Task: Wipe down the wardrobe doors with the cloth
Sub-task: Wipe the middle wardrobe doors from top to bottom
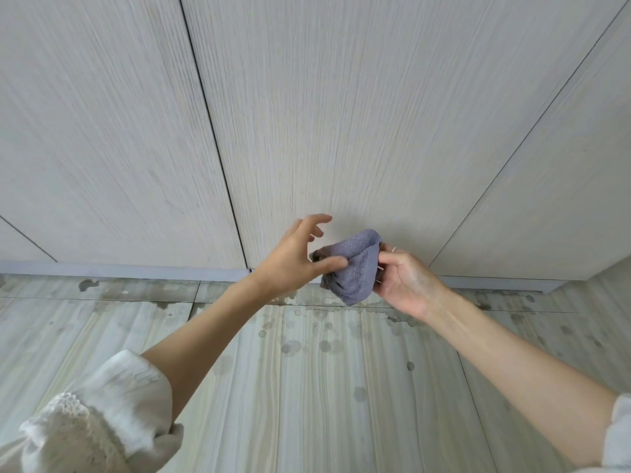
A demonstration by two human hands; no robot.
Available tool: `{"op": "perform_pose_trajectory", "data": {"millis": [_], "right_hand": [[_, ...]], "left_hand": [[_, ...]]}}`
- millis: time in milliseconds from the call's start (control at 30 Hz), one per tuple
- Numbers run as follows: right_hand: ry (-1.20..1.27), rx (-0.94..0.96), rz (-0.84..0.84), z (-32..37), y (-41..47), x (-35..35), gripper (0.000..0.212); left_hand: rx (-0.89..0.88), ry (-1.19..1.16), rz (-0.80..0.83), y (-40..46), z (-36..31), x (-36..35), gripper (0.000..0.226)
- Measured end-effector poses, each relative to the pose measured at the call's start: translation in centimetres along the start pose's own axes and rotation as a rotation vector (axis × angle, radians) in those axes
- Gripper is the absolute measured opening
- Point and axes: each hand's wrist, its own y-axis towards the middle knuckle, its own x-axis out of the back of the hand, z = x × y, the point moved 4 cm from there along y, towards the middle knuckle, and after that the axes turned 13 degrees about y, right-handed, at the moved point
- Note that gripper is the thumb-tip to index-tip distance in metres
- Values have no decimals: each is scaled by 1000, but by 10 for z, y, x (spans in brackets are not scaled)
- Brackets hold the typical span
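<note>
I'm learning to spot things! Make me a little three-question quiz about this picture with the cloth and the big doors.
1. True or false: the cloth lies flat on the floor.
2. What is the right hand doing? A) holding the cloth B) pointing at the ceiling C) resting on the floor
3. Fill in: the floor near the wardrobe doors shows dark ____ spots.

Key
1. False: both hands hold it bunched up in front of the doors; the left hand pinches one end with its thumb, other fingers spread.
2. A
3. wet (they look like water marks)
</note>
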Motion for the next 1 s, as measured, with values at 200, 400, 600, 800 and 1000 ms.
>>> {"op": "perform_pose_trajectory", "data": {"millis": [200, 400, 600, 800, 1000], "right_hand": [[-76, 91, -46, -2, 4, -10, 21], [-786, 654, -362, 17, -5, -4, 12], [-903, 367, 33, -16, 3, -11, 42], [-817, 351, 30, -18, 10, -7, 61], [-668, 305, 0, -7, 12, -13, 40]], "left_hand": [[147, -148, 175, -1, 7, -15, 28], [344, -56, 151, 0, 28, -13, 50], [420, -549, 268, -1, 20, -13, 33], [388, -546, 257, 0, 19, -8, 28], [268, -12, 38, 9, 12, -3, 44]]}}
